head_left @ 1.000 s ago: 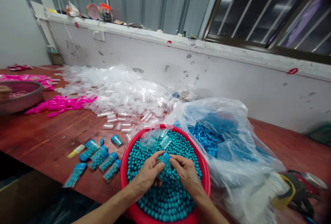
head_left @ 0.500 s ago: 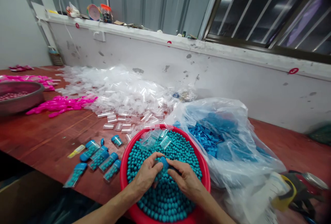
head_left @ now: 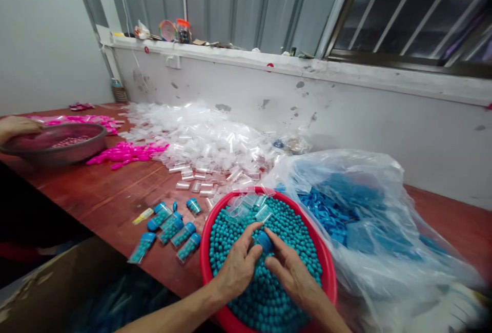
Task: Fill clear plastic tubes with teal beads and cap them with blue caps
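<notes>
A red basin (head_left: 326,266) full of small teal balls (head_left: 269,292) stands at the table's near edge. Over it my left hand (head_left: 238,266) and my right hand (head_left: 290,271) together grip a clear tube with a blue cap (head_left: 264,241); the tube body is mostly hidden by my fingers. Both hands are closed around it. Several empty clear tubes (head_left: 251,205) lie on the balls at the basin's far side. To the left, several filled, capped tubes (head_left: 172,230) lie on the red table (head_left: 103,194).
A clear plastic bag of blue caps (head_left: 346,215) lies right of the basin. A heap of empty clear tubes (head_left: 200,138) covers the back. Pink caps (head_left: 123,152) and a metal bowl (head_left: 57,146) sit far left, where another person's hand (head_left: 15,127) rests.
The view has swung left, so everything sits further right. My hands stay on the capped tube. Another person's hand now shows at the metal bowl.
</notes>
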A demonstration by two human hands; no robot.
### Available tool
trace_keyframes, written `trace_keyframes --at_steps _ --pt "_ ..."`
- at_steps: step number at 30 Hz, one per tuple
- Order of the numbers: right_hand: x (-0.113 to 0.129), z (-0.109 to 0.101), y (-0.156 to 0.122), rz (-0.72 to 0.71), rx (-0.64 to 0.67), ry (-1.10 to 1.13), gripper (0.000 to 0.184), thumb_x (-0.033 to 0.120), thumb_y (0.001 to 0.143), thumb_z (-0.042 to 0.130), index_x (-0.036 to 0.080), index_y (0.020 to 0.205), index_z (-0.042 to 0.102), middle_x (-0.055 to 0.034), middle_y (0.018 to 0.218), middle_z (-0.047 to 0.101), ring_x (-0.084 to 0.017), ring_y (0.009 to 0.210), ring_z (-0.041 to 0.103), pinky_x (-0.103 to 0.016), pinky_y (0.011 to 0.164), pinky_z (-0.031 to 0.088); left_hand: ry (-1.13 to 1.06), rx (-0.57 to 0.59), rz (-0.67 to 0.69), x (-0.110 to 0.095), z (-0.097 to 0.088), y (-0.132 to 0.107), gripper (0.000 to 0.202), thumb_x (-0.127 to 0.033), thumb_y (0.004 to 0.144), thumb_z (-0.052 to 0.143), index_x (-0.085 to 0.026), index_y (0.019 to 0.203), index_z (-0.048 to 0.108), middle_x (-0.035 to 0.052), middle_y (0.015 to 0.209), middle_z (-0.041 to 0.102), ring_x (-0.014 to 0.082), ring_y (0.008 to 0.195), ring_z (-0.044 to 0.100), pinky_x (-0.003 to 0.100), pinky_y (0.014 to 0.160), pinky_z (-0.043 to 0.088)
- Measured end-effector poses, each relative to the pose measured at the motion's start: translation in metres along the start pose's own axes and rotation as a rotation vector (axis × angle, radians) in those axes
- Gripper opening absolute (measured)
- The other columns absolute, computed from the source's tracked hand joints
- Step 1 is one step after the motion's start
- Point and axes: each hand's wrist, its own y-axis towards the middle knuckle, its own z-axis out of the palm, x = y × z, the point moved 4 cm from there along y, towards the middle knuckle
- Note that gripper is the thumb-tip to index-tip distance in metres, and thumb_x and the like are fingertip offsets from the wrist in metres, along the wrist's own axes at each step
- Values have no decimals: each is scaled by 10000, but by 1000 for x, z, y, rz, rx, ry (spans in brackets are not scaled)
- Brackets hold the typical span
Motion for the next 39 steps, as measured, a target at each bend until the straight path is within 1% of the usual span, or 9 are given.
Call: trace_keyframes --at_steps 4,7,11,18,22,26,31,34,39 --pt "7 13 -8 -8 15 -262 912 372 591 703 124 1337 240 -163 1236 454 -287 1024 517 -400 822 446 -33 21 -22 3 2 2 429 -277 752 492 -182 1167 450 1 787 556 147 702 487 259 688 383" --pt "8 23 -8 -9 -84 -388 743 287 633 633 105 1271 299 -162 1140 510 -273 959 553 -393 784 463 -5 -9 -8 4 3 1 313 -213 732 496 -177 1042 515 4 860 570 148 778 494 249 746 372" --pt "14 31 -7 -83 -139 -420 582 216 635 564 160 1180 368 -123 1085 537 -242 935 570 -346 769 473 -2 -63 -132 11 6 -1 222 -177 722 463 -171 932 536 -9 753 552 138 711 482 240 662 374" --pt "12 35 -5 -59 -152 -503 557 241 629 579 142 1142 386 -124 980 574 -257 836 609 -339 671 502 85 -128 -103 6 8 2 109 -153 712 462 -182 801 517 -35 633 488 120 619 445 223 602 350" --pt "10 40 -1 -63 -63 -591 682 226 656 571 117 1271 298 -182 1137 518 -284 889 606 -366 673 507 214 -136 23 -7 -5 -5 160 -173 752 423 -183 874 525 -10 724 557 139 691 504 232 659 370" --pt "21 40 11 -150 41 -585 719 249 743 527 143 1359 173 -151 1225 485 -253 1019 554 -348 778 480 400 -241 70 -15 -54 -25 258 -253 794 401 -201 1026 502 -4 761 592 150 700 537 241 663 394" --pt "45 52 43 -271 165 -593 379 259 838 431 188 1210 453 -80 1030 621 -205 925 594 -299 775 457 668 -546 -68 -1 -147 -60 295 -332 809 367 -209 1046 494 15 829 628 185 779 577 278 716 412" --pt "62 77 66 -358 267 -633 285 232 842 434 214 1109 532 -51 954 643 -190 885 598 -266 747 439 795 -622 -231 13 -189 -82 311 -336 812 349 -224 1069 484 20 866 645 199 822 594 290 740 417" --pt "80 134 114 -365 414 -747 226 269 855 400 231 980 585 -37 906 660 -178 871 602 -226 700 406 1022 -667 -427 37 -227 -117 379 -326 829 304 -229 1161 460 60 1049 610 242 940 577 330 774 417"
